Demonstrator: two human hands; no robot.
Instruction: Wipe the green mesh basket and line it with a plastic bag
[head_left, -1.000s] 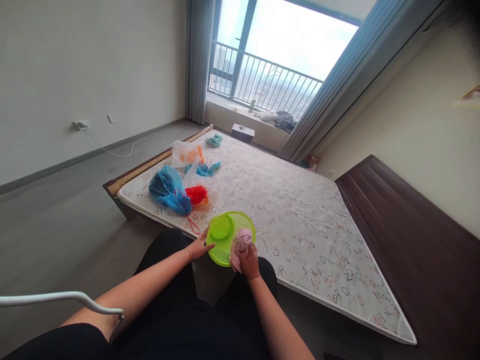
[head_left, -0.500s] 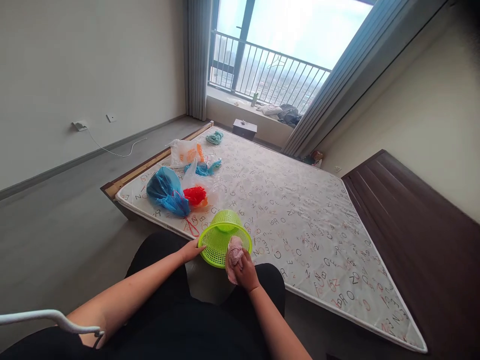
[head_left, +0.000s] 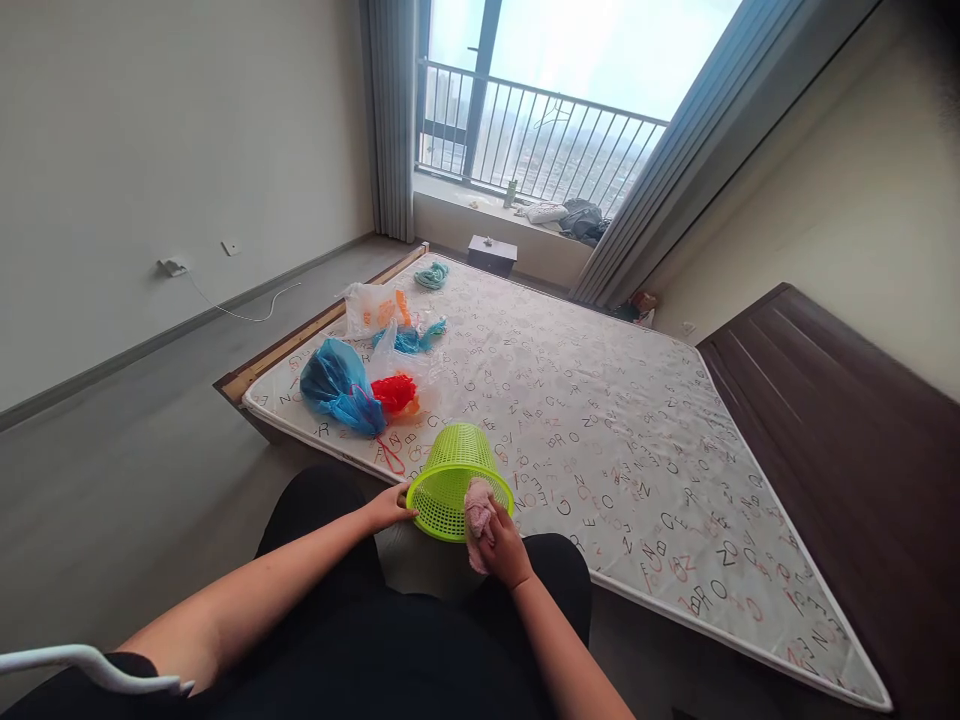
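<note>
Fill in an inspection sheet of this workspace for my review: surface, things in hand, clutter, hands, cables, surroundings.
Surface: letter-print mattress; its cover looks wrinkled.
Things in hand: green basket, tilted, its mouth towards the person; pink cloth at the rim's right side.
Clutter: blue bag, red bundle, orange-printed bag and teal bundle, all on the mattress.
Hands: left hand holds the rim; right hand grips the cloth.
Cables: white cord from the wall socket to the floor; white strip at lower left, unclear.
Surroundings: window, curtains, dark headboard.
</note>
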